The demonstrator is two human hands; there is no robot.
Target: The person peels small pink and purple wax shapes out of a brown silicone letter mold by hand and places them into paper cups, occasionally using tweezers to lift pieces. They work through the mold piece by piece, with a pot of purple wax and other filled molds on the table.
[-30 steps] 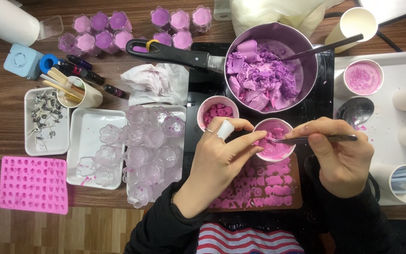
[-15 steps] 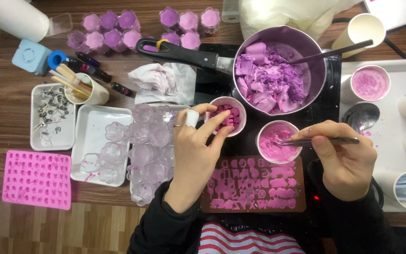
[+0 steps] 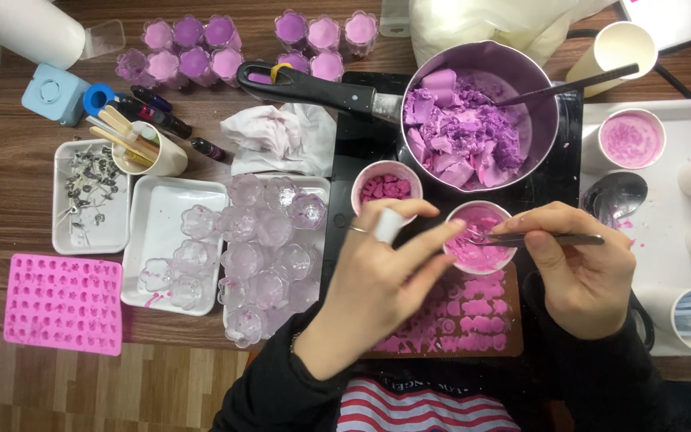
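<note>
Wooden tabletop fills the frame, crowded with candle-making gear. Upper right, a pot [image 3: 481,112] holds purple wax chunks. Lower centre lies a brown mould [image 3: 473,320] with pink-filled cavities, a pink mould [image 3: 61,304] at lower left. Centre, the left hand [image 3: 385,280] steadies a small cup [image 3: 480,248] of pink wax, fingers lightly curled at its rim. Just right, the right hand [image 3: 581,268] pinches tweezers [image 3: 537,238] shut-fingered, tips in the cup. Likely picking out wax; placing it demands steady aim.

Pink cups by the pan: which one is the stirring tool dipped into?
The paper cup of pink liquid wax nearest the right hand; the neighbouring cup holds dry pink chunks, untouched.
</note>
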